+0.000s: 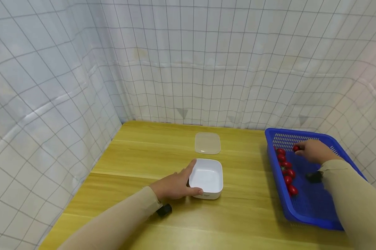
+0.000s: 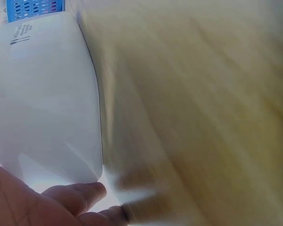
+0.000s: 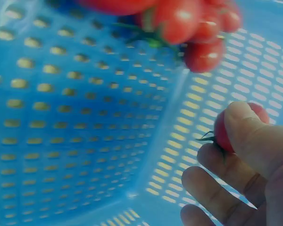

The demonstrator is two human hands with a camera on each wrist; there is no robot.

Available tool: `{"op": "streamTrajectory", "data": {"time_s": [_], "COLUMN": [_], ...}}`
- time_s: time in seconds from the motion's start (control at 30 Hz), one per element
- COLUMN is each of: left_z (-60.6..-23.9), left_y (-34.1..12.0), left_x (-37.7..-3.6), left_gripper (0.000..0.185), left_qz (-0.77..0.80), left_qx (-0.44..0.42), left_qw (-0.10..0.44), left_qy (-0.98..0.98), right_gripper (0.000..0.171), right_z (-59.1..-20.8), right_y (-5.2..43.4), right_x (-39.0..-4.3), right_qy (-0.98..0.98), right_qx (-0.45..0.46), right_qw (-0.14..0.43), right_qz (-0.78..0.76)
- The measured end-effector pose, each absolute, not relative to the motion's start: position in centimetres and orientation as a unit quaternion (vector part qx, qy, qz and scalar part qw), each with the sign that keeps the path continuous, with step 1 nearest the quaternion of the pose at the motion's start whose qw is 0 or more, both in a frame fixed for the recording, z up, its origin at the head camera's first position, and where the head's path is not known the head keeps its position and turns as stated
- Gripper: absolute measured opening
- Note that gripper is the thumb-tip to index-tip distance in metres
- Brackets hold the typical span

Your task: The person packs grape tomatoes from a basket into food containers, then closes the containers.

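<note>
Hands: left hand (image 1: 175,185) grips white container (image 1: 208,177); right hand (image 1: 316,151) pinches tomato (image 1: 296,148) above blue basket (image 1: 312,208); lid (image 1: 207,142) beyond.

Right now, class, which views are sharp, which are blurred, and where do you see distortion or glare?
Head view: sharp, though the grid curtain bows from lens distortion. Left wrist view: wooden table smeared by motion blur, white container washed out by glare. Right wrist view: blue basket and cherry tomatoes softly out of focus.
</note>
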State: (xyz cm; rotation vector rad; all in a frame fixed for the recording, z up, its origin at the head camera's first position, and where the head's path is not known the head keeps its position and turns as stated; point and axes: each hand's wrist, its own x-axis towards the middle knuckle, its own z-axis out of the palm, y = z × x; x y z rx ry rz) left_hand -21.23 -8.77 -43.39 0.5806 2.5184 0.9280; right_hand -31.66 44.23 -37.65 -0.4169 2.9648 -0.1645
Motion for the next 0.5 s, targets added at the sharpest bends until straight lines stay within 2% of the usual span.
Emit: {"op": "streamTrajectory", "data": {"time_s": [0.2,0.5], "left_z": [-43.2,-43.2], "left_y": [-8.8,-8.7], "left_x": [-21.2,-21.1], "left_gripper": [0.117,0.116], "left_qz": [0.332,0.335], "left_qx": [0.197,0.2], "left_qw": [0.2,0.198], "left_qy": [0.901,0.899], "right_gripper": [0.051,0.034], "right_z": [-35.5,-33.1], "right_y": [43.5,40.9], "right_x": [-31.5,-31.2], "right_qy": [0.988,0.985], "right_qx": [-0.132,-0.148], "right_qw": [0.054,0.02], "right_qz": [-0.058,-0.086]}}
